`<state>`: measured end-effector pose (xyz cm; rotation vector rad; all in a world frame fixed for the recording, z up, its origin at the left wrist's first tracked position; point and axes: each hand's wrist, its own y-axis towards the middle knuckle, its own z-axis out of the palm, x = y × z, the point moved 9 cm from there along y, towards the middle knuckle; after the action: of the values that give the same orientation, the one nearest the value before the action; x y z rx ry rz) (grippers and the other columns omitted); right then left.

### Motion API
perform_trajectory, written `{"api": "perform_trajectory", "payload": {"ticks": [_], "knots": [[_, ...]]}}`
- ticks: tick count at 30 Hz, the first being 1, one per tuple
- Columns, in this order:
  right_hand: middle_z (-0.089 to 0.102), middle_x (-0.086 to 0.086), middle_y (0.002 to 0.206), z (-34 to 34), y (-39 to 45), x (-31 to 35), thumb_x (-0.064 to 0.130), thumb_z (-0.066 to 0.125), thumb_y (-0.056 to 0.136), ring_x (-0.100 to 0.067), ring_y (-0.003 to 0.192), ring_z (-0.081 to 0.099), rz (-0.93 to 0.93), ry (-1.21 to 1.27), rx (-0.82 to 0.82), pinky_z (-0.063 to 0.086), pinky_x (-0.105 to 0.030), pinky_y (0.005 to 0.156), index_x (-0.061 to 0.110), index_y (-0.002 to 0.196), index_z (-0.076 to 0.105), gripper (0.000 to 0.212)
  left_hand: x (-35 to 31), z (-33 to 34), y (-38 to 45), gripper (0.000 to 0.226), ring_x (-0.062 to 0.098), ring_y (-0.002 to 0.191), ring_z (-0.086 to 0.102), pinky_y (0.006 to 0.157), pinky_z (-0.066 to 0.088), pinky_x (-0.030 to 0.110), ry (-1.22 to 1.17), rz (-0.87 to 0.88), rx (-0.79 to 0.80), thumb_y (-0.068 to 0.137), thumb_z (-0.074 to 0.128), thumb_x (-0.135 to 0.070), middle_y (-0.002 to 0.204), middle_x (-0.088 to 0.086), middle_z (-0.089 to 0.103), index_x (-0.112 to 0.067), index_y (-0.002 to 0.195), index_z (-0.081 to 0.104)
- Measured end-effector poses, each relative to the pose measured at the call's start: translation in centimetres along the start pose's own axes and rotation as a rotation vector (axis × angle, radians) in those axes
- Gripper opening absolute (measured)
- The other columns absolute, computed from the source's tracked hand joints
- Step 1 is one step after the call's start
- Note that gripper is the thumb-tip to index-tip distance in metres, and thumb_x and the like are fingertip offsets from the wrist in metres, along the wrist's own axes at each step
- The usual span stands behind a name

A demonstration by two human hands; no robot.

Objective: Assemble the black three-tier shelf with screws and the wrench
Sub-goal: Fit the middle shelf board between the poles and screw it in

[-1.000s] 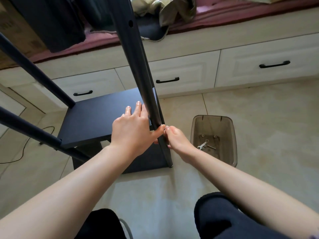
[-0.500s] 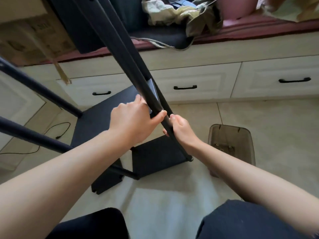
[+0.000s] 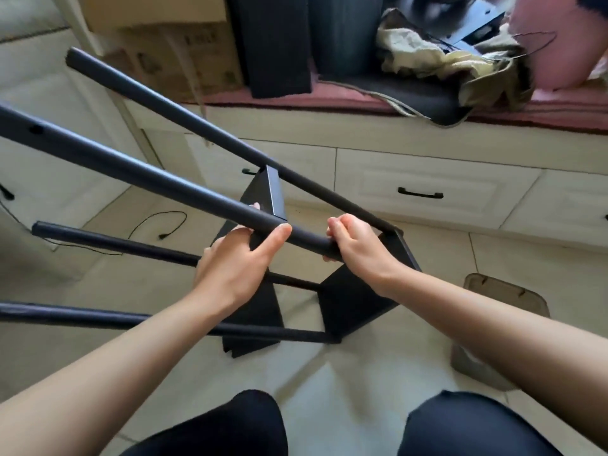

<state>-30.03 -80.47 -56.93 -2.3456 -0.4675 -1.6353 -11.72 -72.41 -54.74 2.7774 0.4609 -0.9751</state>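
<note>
The black shelf frame lies tipped far over to the left, its several long poles pointing left and up. The nearest upper pole (image 3: 138, 174) runs from the far left down to my hands. My left hand (image 3: 238, 261) grips one black shelf board (image 3: 274, 192) at its edge, thumb against the pole. My right hand (image 3: 353, 246) is curled round the end of that pole. A second black board (image 3: 358, 304) stands on the floor below my right wrist. No wrench or screws show.
A translucent grey bin (image 3: 513, 297) sits on the tile floor at the right, its contents hidden. White drawers with black handles (image 3: 420, 193) line the back under a red-cushioned bench holding a cardboard box (image 3: 184, 60), dark panels and cloth. A black cable (image 3: 158, 222) lies on the floor at left. My knees are below.
The frame has swung from nearly upright to tipped far left. Both hands moved up and right with it, and my right hand now wraps the pole end. The view shifted up.
</note>
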Motion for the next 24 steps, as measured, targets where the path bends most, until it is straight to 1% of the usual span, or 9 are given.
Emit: {"api": "perform_trajectory", "payload": {"ticks": [2,6,9,13,16,17,19,21,24], "knots": [[0.061,-0.005,0.088,1.0,0.2,0.4,0.032,0.037,0.106,-0.016,0.08,0.065,0.006,-0.037,0.012,0.053,-0.025,0.073,0.017,0.095,0.053,0.025,1.9,0.3,-0.3,0.093,0.027,0.131,0.052,0.106,0.044,0.045,-0.111,-0.033,0.03,0.073,0.031,-0.093,0.138,-0.007,0.059,-0.047,0.153,0.026],[0.062,-0.002,0.09,5.0,1.1,1.0,0.034,0.039,0.106,-0.01,0.077,0.064,0.005,-0.114,0.071,0.047,-0.016,0.065,0.018,0.097,0.054,0.024,7.2,0.1,-1.1,0.099,0.02,0.137,0.046,0.113,0.039,0.049,-0.325,-0.111,0.045,0.068,0.037,-0.093,0.146,-0.009,0.053,-0.047,0.155,0.025],[0.062,0.001,0.092,7.2,1.7,0.8,0.036,0.04,0.105,-0.008,0.079,0.064,-0.002,-0.205,0.089,0.045,-0.013,0.062,0.022,0.094,0.055,0.023,10.1,0.8,-2.1,0.1,0.017,0.134,0.048,0.113,0.04,0.048,-0.469,-0.167,0.033,0.066,0.043,-0.09,0.143,-0.008,0.055,-0.045,0.154,0.029],[0.062,0.003,0.089,9.1,2.4,-0.1,0.037,0.04,0.105,-0.009,0.08,0.059,-0.01,-0.332,0.107,0.043,-0.021,0.065,0.023,0.09,0.056,0.026,12.4,2.5,-3.5,0.091,0.008,0.132,0.046,0.114,0.037,0.035,-0.656,-0.212,0.001,0.078,0.052,-0.082,0.138,-0.015,0.053,-0.038,0.155,0.03],[0.062,0.004,0.088,9.8,2.7,-1.0,0.037,0.041,0.104,-0.01,0.081,0.059,-0.007,-0.402,0.128,0.043,-0.026,0.068,0.024,0.087,0.055,0.026,13.2,3.7,-4.0,0.09,-0.001,0.128,0.046,0.106,0.034,0.022,-0.749,-0.214,0.001,0.072,0.055,-0.074,0.138,-0.019,0.052,-0.035,0.152,0.038],[0.062,0.005,0.087,10.0,2.8,-1.3,0.037,0.041,0.104,-0.01,0.081,0.058,-0.011,-0.417,0.131,0.043,-0.026,0.067,0.024,0.087,0.055,0.026,13.6,4.2,-4.1,0.084,-0.003,0.126,0.049,0.104,0.036,0.019,-0.774,-0.225,0.001,0.071,0.057,-0.072,0.135,-0.02,0.056,-0.036,0.147,0.045],[0.06,0.005,0.085,10.2,2.6,-1.9,0.036,0.042,0.104,-0.01,0.079,0.057,-0.014,-0.436,0.133,0.042,-0.025,0.065,0.023,0.086,0.055,0.025,14.3,5.3,-4.6,0.058,-0.014,0.115,0.054,0.093,0.039,0.004,-0.833,-0.243,-0.004,0.072,0.06,-0.068,0.118,-0.03,0.064,-0.045,0.124,0.058],[0.06,0.004,0.083,10.3,2.2,-2.4,0.036,0.043,0.103,-0.014,0.078,0.057,-0.005,-0.452,0.136,0.043,-0.029,0.066,0.02,0.086,0.055,0.026,14.7,6.3,-5.0,0.038,-0.023,0.105,0.054,0.081,0.039,-0.004,-0.876,-0.26,-0.006,0.073,0.062,-0.064,0.106,-0.043,0.063,-0.051,0.109,0.058],[0.06,0.001,0.082,10.3,1.8,-3.0,0.037,0.042,0.103,-0.023,0.082,0.057,0.007,-0.504,0.153,0.046,-0.039,0.078,0.016,0.086,0.055,0.029,15.2,7.6,-5.5,0.051,-0.023,0.116,0.049,0.087,0.036,-0.004,-0.922,-0.256,-0.014,0.078,0.064,-0.061,0.116,-0.047,0.057,-0.05,0.125,0.05]]}}
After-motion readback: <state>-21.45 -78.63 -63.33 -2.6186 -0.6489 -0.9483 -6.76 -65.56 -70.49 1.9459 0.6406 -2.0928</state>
